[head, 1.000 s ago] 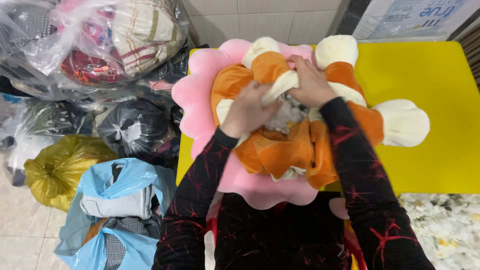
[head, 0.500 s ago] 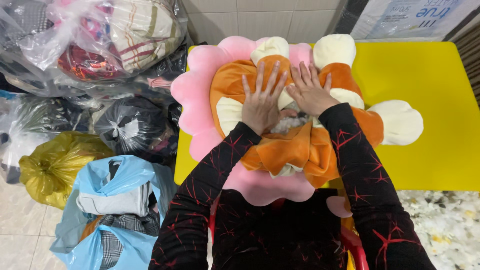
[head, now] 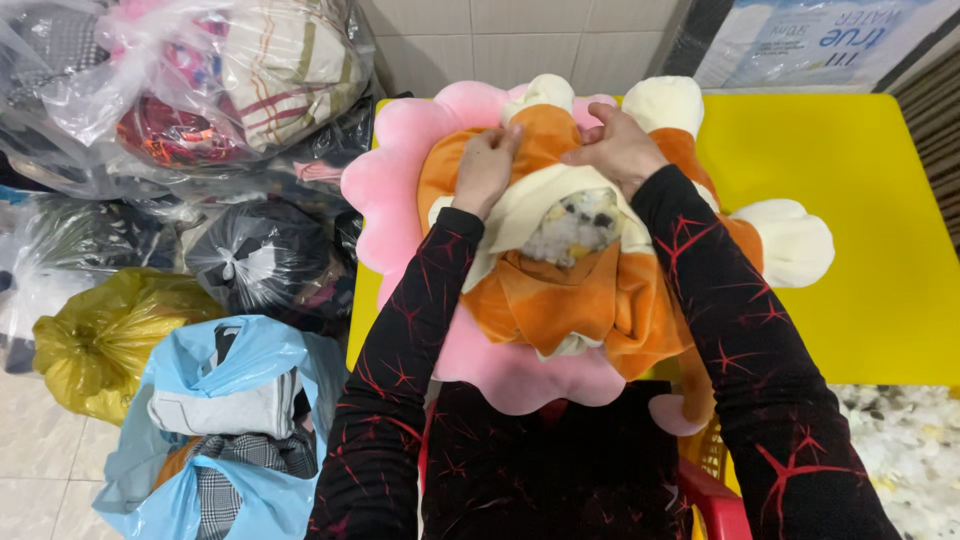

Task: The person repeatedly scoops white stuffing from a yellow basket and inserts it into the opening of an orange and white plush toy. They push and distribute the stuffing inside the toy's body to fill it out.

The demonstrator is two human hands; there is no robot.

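I see both hands pressed onto an orange and cream plush toy point(head: 590, 290) that lies on a pink flower-shaped cushion point(head: 385, 180) at the left end of the yellow surface point(head: 860, 220). The left hand point(head: 487, 168) has its fingers curled shut on the toy's cream and orange fabric near the far edge. The right hand point(head: 622, 148) sits just right of it, fingers bent and pinching the same fabric. Between the forearms a gap in the fabric shows white stuffing point(head: 575, 225). A cream paw point(head: 795, 240) sticks out to the right over the surface. On the floor to the left lie a blue bag of folded clothes point(head: 215, 420), a yellow bag point(head: 100, 340), a black bag point(head: 255, 260) and, farther off, a clear bag of textiles point(head: 200, 80).
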